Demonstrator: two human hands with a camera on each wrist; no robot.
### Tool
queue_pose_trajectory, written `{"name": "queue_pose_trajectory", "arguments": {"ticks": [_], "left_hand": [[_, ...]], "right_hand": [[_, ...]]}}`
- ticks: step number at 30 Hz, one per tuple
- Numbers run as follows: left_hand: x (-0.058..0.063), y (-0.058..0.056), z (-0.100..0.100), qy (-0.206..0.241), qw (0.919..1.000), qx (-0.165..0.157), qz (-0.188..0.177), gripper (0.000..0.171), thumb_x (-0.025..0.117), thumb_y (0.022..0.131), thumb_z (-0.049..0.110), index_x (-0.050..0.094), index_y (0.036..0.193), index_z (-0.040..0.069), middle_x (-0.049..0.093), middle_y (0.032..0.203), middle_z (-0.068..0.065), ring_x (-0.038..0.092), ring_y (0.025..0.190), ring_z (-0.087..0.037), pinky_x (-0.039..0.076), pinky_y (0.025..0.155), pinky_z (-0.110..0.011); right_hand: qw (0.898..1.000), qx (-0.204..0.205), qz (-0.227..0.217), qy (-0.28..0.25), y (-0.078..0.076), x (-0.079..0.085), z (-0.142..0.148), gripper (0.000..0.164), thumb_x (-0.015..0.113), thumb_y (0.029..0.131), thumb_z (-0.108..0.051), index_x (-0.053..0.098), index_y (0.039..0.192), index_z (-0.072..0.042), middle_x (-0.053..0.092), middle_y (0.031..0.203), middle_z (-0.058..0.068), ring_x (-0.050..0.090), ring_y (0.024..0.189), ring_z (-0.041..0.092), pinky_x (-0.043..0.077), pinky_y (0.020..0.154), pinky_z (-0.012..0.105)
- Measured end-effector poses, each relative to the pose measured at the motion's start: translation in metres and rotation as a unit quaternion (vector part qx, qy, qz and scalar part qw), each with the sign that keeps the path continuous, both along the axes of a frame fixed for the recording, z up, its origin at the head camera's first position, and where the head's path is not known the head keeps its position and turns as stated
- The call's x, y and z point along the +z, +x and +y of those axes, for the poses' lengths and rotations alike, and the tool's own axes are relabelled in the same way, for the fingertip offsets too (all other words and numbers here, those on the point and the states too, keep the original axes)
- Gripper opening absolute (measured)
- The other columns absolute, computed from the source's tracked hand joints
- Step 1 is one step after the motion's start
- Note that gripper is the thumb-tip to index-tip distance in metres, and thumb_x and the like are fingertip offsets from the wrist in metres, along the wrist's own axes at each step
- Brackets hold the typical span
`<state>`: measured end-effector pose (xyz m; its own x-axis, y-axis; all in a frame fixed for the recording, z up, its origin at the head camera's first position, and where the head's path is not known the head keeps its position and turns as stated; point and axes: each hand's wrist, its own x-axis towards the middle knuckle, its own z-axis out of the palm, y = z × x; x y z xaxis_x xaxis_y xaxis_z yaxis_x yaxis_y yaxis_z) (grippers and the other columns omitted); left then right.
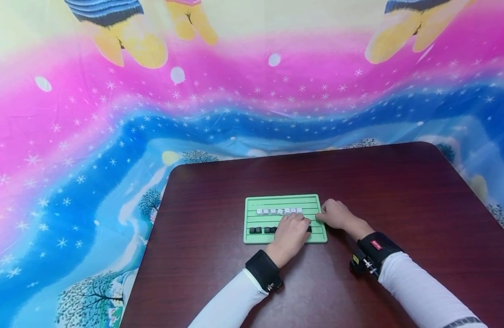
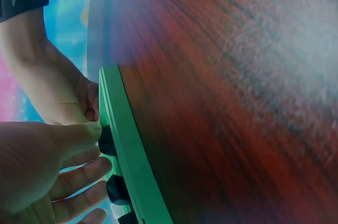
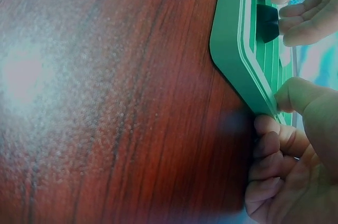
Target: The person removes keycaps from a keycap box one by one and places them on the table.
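Note:
A light green ridged tray lies on the table, bearing a row of white keycaps and a nearer row of black keycaps. Over the right part of the black row, my left hand pinches a black keycap between thumb and fingers, low in the tray. Its other fingers spread past neighbouring caps and cover part of the row in the head view. My right hand grips the tray's right edge, thumb on the rim and the other fingers curled against the outer side.
The dark red-brown wooden table extends around the tray. Behind it hangs a colourful printed cloth. Black wrist bands with small camera mounts sit on both wrists, below white sleeves.

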<state>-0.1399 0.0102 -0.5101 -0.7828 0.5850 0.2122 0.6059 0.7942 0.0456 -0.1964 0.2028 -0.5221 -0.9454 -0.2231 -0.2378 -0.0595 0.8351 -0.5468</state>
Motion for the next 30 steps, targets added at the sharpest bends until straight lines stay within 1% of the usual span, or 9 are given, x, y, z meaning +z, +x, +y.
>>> {"name": "queue_pose_trajectory", "arguments": {"ticks": [6,12,21,27,30], "left_hand": [[-0.004,0.0004,0.0017,-0.006,0.9997,0.002,0.024,0.011,0.076,0.088,0.028,0.074,0.097,0.021,0.071,0.093,0.006,0.067,0.087,-0.014,0.05,0.068,-0.028],[-0.0081,0.0003,0.0041,-0.011,0.9992,0.005,0.039,0.005,0.073,0.089,0.021,0.075,0.093,0.022,0.07,0.089,0.006,0.066,0.081,-0.013,0.048,0.064,-0.027],[-0.0088,0.001,0.0072,-0.009,0.9987,0.011,0.049,0.007,0.071,0.09,0.017,0.075,0.088,0.022,0.067,0.084,0.006,0.065,0.078,-0.012,0.046,0.061,-0.026],[-0.009,0.0013,0.0075,-0.008,0.9986,0.013,0.05,0.01,0.07,0.09,0.014,0.075,0.088,0.023,0.067,0.084,0.006,0.064,0.078,-0.012,0.045,0.06,-0.025],[-0.0078,0.0016,0.0077,-0.004,0.9987,0.014,0.05,0.009,0.07,0.09,0.015,0.075,0.089,0.023,0.067,0.084,0.006,0.065,0.079,-0.012,0.045,0.06,-0.026]], "right_hand": [[1.0,0.002,-0.002,-0.004,0.0001,0.0016,-0.001,0.046,0.063,0.088,-0.019,0.032,0.054,-0.019,0.024,0.052,-0.009,0.025,0.046,0.008,0.024,0.052,0.023],[1.0,0.01,-0.005,-0.008,0.0011,0.0028,-0.0007,0.048,0.063,0.091,-0.019,0.033,0.054,-0.019,0.025,0.051,-0.008,0.026,0.045,0.008,0.025,0.051,0.023],[1.0,0.014,0.001,-0.014,0.0033,0.0034,0.0003,0.048,0.063,0.091,-0.019,0.032,0.055,-0.019,0.025,0.051,-0.008,0.027,0.045,0.009,0.025,0.051,0.024],[1.0,0.01,-0.007,-0.014,0.0026,0.0027,0.0015,0.048,0.063,0.092,-0.02,0.033,0.055,-0.019,0.025,0.051,-0.008,0.027,0.045,0.009,0.025,0.051,0.024],[1.0,0.008,-0.011,-0.013,0.0028,0.0034,0.0016,0.048,0.063,0.092,-0.02,0.033,0.055,-0.019,0.025,0.051,-0.008,0.027,0.045,0.009,0.026,0.051,0.024]]}}
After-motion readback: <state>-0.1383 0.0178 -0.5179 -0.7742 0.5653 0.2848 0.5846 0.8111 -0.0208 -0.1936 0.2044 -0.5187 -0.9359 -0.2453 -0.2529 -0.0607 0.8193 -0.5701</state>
